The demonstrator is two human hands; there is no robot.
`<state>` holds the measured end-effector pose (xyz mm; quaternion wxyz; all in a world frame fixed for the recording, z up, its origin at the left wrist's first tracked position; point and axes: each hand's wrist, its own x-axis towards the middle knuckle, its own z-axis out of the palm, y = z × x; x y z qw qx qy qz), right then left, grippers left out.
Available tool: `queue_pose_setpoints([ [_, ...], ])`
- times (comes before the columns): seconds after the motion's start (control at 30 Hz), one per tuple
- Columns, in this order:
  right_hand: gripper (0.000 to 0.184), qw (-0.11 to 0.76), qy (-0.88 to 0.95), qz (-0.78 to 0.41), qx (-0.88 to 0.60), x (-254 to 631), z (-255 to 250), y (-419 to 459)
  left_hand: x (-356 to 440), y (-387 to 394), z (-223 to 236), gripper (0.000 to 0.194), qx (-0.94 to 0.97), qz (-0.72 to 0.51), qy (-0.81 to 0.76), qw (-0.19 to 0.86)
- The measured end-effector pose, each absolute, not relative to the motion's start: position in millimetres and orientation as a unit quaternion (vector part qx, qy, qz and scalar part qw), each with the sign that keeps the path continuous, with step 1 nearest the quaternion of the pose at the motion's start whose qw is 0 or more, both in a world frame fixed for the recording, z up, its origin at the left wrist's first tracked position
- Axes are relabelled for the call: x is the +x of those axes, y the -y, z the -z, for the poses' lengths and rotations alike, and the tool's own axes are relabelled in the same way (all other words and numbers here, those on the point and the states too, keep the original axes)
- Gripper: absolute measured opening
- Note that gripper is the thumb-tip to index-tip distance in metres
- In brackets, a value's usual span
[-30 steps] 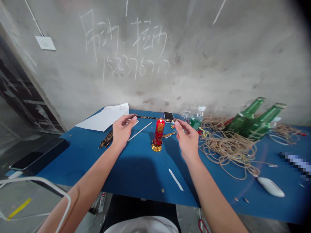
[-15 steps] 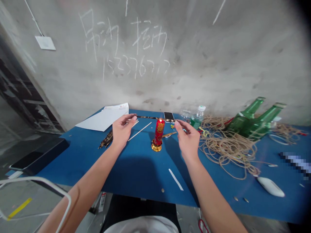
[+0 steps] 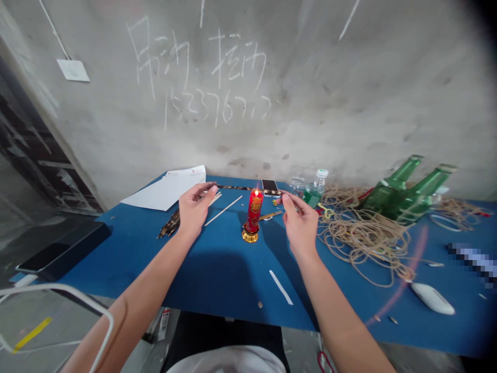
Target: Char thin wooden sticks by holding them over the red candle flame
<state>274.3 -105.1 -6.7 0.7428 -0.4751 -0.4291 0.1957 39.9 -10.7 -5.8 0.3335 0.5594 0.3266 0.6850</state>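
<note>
A thin, dark-scorched stick (image 3: 236, 187) is stretched level between my two hands, just over the flame of a red candle (image 3: 254, 212). The candle stands upright on a gold base. My left hand (image 3: 194, 210) pinches the stick's left end between thumb and fingers. The other end is pinched by my right hand (image 3: 302, 225), its thumb towards the candle. Under and beside my left hand lies a bundle of scorched sticks (image 3: 169, 226), partly hidden by the wrist. A pale bare stick (image 3: 223, 211) rests on the blue table (image 3: 217, 280) between that hand and the candle.
Tangled twine (image 3: 361, 248) and green bottles (image 3: 404, 191) lie right. A small clear bottle (image 3: 316, 189), a jar (image 3: 297, 185) and a phone (image 3: 269, 186) are behind my right hand. White paper (image 3: 166, 189) lies back left, a dark box (image 3: 66, 251) at the left edge.
The stick stays over the flame, with only slight shifts of my right hand's fingers and of the stick. My left hand and the things on the table look the same.
</note>
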Motion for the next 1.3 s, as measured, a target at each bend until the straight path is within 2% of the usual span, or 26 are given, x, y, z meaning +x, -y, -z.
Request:
queue_pose_setpoints([
  [0.5, 0.048, 0.737, 0.432, -0.201, -0.480, 272.9, 7.0, 104.8, 39.3, 9.5, 6.2, 0.034, 0.551, -0.691, -0.323, 0.339],
  [0.83, 0.043, 0.741, 0.432, -0.222, -0.463, 271.1, 4.6, 107.3, 39.2, 8.6, 7.2, 0.035, 0.545, -0.695, -0.323, 0.341],
  [1.3, 0.046, 0.724, 0.452, -0.215, -0.476, 272.7, 6.6, 105.4, 38.0, 9.4, 5.5, 0.037, 0.522, -0.695, -0.323, 0.375],
])
